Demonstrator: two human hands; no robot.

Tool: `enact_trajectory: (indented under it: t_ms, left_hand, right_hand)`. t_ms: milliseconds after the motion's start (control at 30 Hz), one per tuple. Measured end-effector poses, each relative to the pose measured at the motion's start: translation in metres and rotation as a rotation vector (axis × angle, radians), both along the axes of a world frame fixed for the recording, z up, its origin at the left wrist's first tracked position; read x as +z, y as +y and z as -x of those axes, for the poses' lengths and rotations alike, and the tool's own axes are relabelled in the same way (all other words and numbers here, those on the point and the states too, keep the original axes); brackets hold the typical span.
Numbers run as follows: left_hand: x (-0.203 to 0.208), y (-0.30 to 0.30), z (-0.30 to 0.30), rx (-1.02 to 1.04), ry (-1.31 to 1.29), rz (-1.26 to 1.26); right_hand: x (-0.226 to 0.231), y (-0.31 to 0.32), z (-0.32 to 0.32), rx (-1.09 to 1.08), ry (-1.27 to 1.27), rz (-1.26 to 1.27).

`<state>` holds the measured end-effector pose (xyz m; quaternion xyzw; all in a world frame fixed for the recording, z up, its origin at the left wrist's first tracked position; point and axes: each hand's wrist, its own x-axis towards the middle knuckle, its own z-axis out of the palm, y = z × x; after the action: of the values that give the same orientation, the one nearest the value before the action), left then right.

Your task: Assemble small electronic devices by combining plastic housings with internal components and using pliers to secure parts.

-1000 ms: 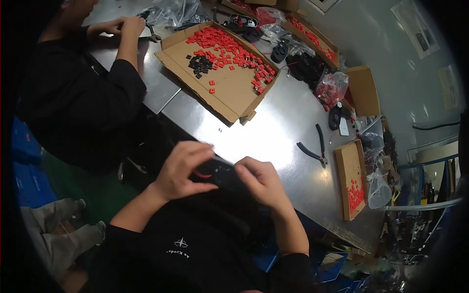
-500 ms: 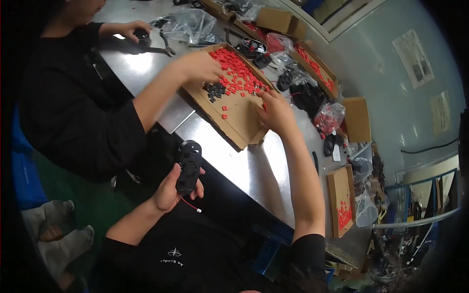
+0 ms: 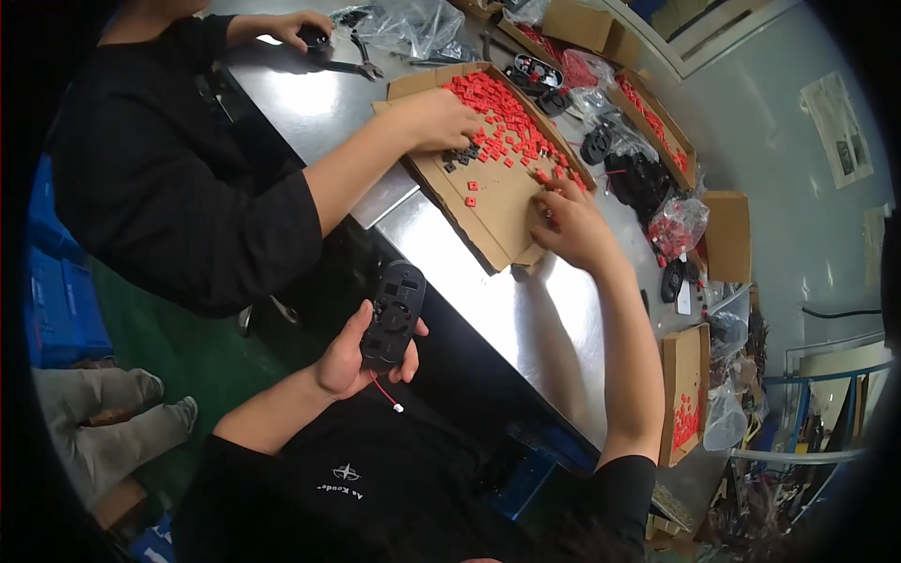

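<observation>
My left hand (image 3: 349, 361) holds a black oval plastic housing (image 3: 392, 314), tilted upright, with its recessed side facing me. From its lower end hangs a thin red wire with a small white connector (image 3: 398, 408). Over the right side of a shallow cardboard tray (image 3: 497, 230), my right hand (image 3: 574, 223) is curled, fingertips by the loose red square pieces (image 3: 497, 108). Something small shows between its fingers, too small to make out. Two red pieces (image 3: 471, 194) lie apart, near a small cluster of black pieces (image 3: 460, 158).
A co-worker at the left reaches a hand (image 3: 436, 120) into the same tray; their other hand (image 3: 305, 30) rests by pliers (image 3: 361, 66). Along the wall side stand plastic bags (image 3: 680, 225), black parts (image 3: 643, 188) and another cardboard tray (image 3: 687, 394) with red pieces.
The whole view has shifted, so the scene sits further right. My right hand has drawn slightly back from the red pile. The co-worker's hand now covers part of the black cluster.
</observation>
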<state>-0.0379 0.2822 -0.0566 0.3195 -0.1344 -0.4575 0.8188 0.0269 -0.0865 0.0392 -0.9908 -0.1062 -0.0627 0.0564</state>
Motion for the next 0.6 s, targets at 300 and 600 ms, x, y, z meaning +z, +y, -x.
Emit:
enact_trajectory:
  t_ms: [300, 600]
  left_hand:
    - [0.005, -0.016, 0.011, -0.047, -0.074, -0.021]
    - [0.001, -0.013, 0.027, 0.033, -0.086, -0.151]
  right_hand:
    - [-0.026, 0.021, -0.01, -0.121, -0.303, 0.143]
    - [-0.005, -0.013, -0.008, -0.217, 0.136, 0.116]
